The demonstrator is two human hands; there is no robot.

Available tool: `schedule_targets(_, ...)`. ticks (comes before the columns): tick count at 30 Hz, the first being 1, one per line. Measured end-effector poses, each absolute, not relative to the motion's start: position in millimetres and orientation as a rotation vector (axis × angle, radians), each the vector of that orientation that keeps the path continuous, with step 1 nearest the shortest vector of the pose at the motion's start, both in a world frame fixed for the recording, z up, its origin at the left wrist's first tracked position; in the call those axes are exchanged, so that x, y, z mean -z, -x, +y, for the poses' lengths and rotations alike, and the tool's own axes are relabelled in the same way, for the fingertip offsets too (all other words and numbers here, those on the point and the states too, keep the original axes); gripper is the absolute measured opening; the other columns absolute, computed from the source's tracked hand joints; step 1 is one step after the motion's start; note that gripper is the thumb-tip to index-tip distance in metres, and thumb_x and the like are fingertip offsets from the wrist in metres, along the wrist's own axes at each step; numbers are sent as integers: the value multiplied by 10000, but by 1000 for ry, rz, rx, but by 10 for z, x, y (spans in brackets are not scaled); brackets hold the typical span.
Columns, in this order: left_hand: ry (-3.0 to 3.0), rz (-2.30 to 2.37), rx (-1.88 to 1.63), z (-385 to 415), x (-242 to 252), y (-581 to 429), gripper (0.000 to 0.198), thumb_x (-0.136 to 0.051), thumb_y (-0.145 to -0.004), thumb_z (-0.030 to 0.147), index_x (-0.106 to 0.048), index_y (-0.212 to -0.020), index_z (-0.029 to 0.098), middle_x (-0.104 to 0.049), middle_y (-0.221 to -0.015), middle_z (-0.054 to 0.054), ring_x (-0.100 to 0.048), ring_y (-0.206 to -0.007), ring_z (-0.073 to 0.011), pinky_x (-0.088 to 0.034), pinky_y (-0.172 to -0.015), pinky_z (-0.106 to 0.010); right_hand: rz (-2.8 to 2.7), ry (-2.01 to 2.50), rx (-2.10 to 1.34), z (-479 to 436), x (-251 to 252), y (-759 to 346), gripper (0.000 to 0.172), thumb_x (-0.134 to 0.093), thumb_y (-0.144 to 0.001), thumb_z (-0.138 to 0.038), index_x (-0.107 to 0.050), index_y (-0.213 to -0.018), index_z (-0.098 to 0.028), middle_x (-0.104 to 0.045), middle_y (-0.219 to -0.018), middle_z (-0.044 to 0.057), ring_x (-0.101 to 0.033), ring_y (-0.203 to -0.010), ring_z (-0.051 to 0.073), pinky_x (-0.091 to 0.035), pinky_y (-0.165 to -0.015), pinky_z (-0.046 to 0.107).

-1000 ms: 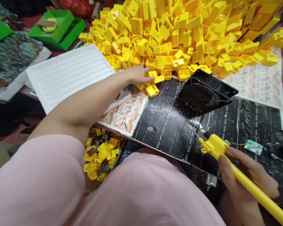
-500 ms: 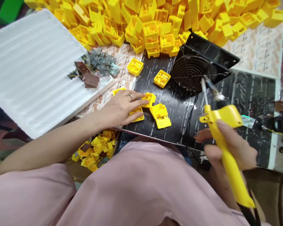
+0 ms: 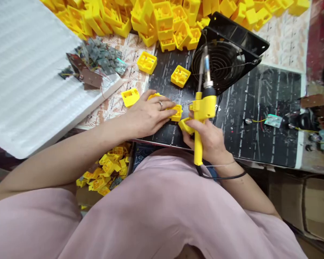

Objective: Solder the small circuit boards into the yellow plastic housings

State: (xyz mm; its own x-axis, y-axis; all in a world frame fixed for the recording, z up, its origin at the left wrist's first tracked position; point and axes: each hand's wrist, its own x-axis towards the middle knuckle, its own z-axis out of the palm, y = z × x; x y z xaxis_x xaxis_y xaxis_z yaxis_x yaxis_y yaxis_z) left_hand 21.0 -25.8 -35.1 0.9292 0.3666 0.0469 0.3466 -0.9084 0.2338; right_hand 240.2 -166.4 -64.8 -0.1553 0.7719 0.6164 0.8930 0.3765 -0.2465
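My left hand (image 3: 146,117) lies palm down with fingers stretched over small yellow plastic housings. One housing (image 3: 177,113) shows at its fingertips, and another yellow housing (image 3: 154,96) peeks out behind the fingers. My right hand (image 3: 212,138) is closed around a yellow soldering iron (image 3: 205,108), whose metal tip points away from me towards the fan. Below the iron's head, the right fingers touch a further yellow housing (image 3: 185,125); how firmly they grip it is hidden. Three open-topped housings rest nearby, including one (image 3: 180,76) in front of the fan.
A black fan (image 3: 240,37) with a wire grille stands tilted on the bench. Behind it is a large heap of yellow housings (image 3: 164,21). Circuit boards (image 3: 102,57) lie on a white foam sheet (image 3: 29,72) at left. A small wired board (image 3: 273,121) sits at right.
My right hand has brought the soldering iron left, beside my left hand, and now touches a housing there. My left fingers remain on the housings. The camera view has shifted slightly.
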Motion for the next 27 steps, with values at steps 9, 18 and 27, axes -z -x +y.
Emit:
schedule_targets(9,-2920,495,-269,-578,358,-194,625,-468,-1081,486,-554,-1582,124,-644,-1585,-192,-628,-1421,-351,-326,-1320,-670,-1854,1509,144,-1863,680,-2523,331,-585,-1039,-141,-653,-1317,-308,-797,-994,1,-761,-708,161,-608,-637,262)
schedule_targets(18,-2888,569,-310,-534,603,-167,519,-470,-1122,400,-551,-1585,180,-729,-1472,-130,-690,-1255,-297,-502,-1147,-526,-2006,1260,-59,-1897,539,-2660,556,-748,-983,-612,-572,-1348,-230,-785,-1201,136,-812,-1023,283,-675,-833,382)
schedule_targets(27,-2977,361,-543,-554,603,16,665,-526,-1105,527,-408,-1640,150,-684,-1503,-193,-684,-1311,-309,-476,-1163,-563,-1971,1384,323,-1812,629,-2603,348,-785,-1006,-472,-648,-1222,-238,-764,-857,24,-683,-640,164,-516,-605,285)
